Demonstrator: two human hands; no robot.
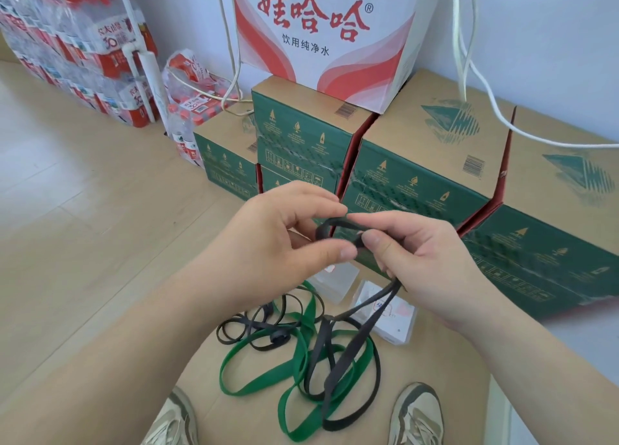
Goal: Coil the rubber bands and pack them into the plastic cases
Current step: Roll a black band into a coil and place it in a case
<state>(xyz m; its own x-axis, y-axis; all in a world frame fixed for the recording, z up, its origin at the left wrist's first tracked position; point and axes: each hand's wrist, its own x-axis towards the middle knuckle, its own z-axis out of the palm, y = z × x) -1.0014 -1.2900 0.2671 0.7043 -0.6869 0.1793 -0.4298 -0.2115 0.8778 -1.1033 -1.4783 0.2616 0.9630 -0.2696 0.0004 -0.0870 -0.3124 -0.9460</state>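
My left hand and my right hand meet in mid-air, both pinching one dark grey rubber band. A small loop of it sits between my fingertips, and its long tail hangs from my right hand to the floor. Under my hands, green bands and thin black bands lie tangled on a brown cardboard sheet. Two clear plastic cases lie beyond the pile: one partly hidden by my left hand, the other crossed by the hanging band.
Green and brown cartons line the wall ahead, a white and red box on top. Shrink-wrapped water bottle packs stand at the far left. White cables hang on the wall. My shoes rest at the cardboard's near edge.
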